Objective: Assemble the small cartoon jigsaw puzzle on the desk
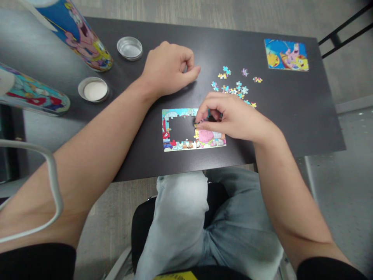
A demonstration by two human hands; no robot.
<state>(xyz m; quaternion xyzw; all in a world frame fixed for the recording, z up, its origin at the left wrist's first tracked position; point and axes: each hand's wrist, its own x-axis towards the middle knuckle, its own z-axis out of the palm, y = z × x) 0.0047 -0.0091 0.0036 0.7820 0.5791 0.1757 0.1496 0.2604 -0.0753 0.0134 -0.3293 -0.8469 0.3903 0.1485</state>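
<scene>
A partly assembled jigsaw puzzle (177, 144) lies flat near the table's front edge, its border joined around a dark gap. Over its right half is my right hand (225, 116), thumb and index finger pinched on a small puzzle piece (197, 125) at the right side of the gap. The hand hides part of the puzzle's upper right. My left hand (170, 70) rests on the table behind the puzzle, fingers loosely curled, with nothing visible in them. Loose puzzle pieces (239, 90) are scattered beyond my right hand.
The dark table (297, 116) also holds a finished cartoon picture puzzle (287, 55) at the far right. Two round metal lids (129, 48) lie left of my left hand. Two cartoon-printed tubes (84, 39) stand at the left. A white cable (54, 182) loops over my left forearm.
</scene>
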